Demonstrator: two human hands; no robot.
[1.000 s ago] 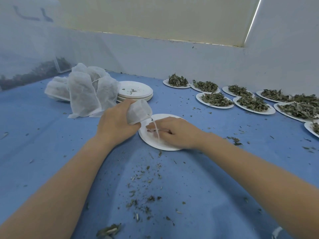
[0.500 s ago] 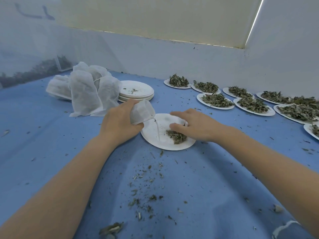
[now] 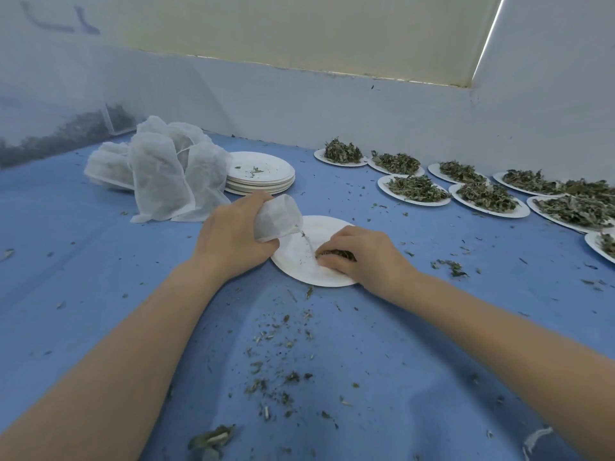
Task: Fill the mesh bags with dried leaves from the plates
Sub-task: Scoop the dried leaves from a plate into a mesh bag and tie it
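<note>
table point(image 3: 100, 267): blue cloth cover, leaf crumbs scattered, thickest near the front edge centre.
filled bags point(image 3: 159, 174): heap of white mesh bags, back-left area, just left of the plate stack.
full plates point(image 3: 482, 194): row of white plates heaped with dried leaves, along the back-right edge toward the right edge.
plate stack point(image 3: 263, 171): used white plates, a few crumbs on top, behind the left hand.
work plate point(image 3: 299, 261): white, table centre, between both hands, mostly bare.
mesh bag point(image 3: 278, 217): long axis tilted, running from the left fist up and right; far end points toward the work plate, hanging over its left rim. Thin drawstring dangles from it onto the plate.
left hand point(image 3: 233, 234): fingers wrapped round the bag's lower end; bag sticks out above and right of the fist.
right hand point(image 3: 362, 254): palm down on the plate's right half, fingers curled in, gathering the leaf clump.
leaf clump point(image 3: 336, 253): small, dark, under the right fingertips, mostly hidden.
</note>
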